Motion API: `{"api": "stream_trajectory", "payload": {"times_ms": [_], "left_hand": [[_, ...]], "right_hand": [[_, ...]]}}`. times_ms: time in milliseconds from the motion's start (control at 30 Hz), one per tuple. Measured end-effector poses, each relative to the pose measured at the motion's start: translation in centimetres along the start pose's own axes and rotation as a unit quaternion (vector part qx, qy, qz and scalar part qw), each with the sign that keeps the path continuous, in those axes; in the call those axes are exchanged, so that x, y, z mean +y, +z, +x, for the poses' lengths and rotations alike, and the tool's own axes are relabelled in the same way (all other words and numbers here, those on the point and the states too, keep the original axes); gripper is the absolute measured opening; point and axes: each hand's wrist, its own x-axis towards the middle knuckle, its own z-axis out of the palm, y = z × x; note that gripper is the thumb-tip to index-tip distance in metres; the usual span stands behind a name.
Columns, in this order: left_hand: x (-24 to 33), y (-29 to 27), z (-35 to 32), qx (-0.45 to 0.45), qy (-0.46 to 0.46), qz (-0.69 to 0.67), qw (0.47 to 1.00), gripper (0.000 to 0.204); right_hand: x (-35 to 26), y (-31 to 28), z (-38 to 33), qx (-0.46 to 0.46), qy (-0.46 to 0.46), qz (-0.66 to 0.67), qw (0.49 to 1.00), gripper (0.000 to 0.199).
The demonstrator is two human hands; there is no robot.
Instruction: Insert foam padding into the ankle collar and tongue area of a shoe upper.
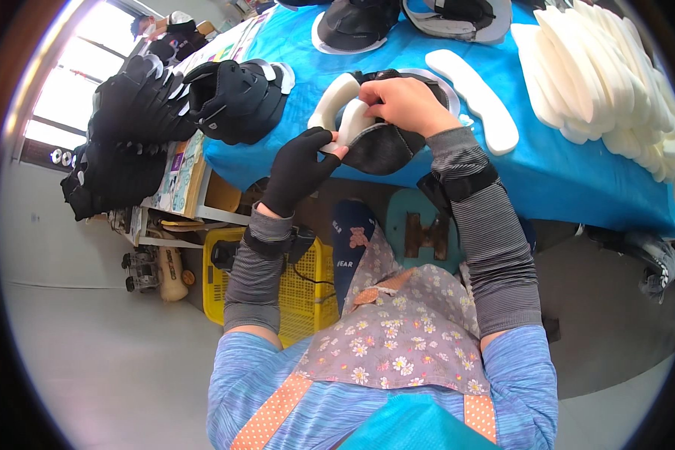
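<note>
A seated worker handles a white curved foam pad [351, 129] and a black padded fabric piece [385, 148] at the front edge of a table spread with blue cloth [300, 161]. The left hand [300, 171], in a black fingerless glove, pinches the pad's lower end between thumb and finger. The bare right hand [411, 109] reaches over the black piece, its fingers grasping near the pad's upper end; its full grip on the fabric is hidden. A second white curved section [333, 103] arches just left of the pad; whether the two join cannot be told.

Small pale marks, too fine to read, show on a black cap-like piece [356, 26] at the table's far side. Pale lettering runs beside a pink bear figure on the worker's dark trouser leg [345, 247].

A loose foam pad [476, 101] lies flat to the right, its near end close to the table's front edge. Bare blue cloth separates it from a stack of foam pads [585, 75], which reaches that edge. More cloth shows between the hands and a black padded piece [236, 101] at left. A yellow crate [307, 292] stands below the left forearm.
</note>
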Motion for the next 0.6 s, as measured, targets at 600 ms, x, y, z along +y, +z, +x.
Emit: {"api": "stream_trajectory", "payload": {"times_ms": [600], "left_hand": [[-1.5,1.0,-0.1,0.032,0.054,0.017,0.998,0.027]], "right_hand": [[1.0,0.2,-0.5,0.010,-0.002,0.029,1.000,0.022]]}}
